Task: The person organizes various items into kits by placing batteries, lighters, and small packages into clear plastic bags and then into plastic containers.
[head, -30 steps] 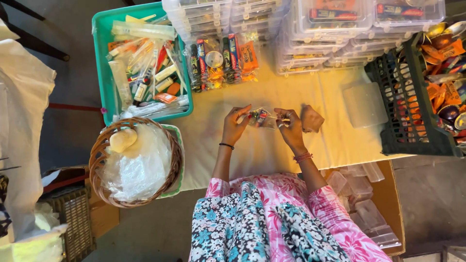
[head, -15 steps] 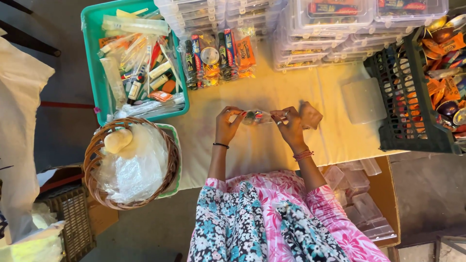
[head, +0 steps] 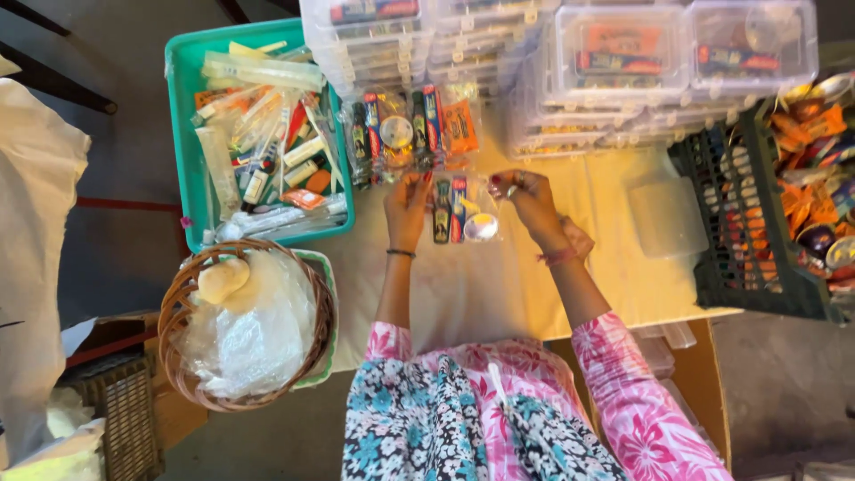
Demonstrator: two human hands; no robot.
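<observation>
Both hands now hold a clear packet [head: 461, 209] flat over the cloth [head: 463, 294], where a second ago they gripped it bunched up between them, nearer the body. Left hand [head: 407, 207] pinches the packet's left edge, right hand [head: 532, 198] its top right corner, fingers pressed together on the plastic. Small tubes and a round pot show inside (contents otherwise unclear). It sits just below a similar packet [head: 411, 134], so the filled pack looks ready to join that one.
</observation>
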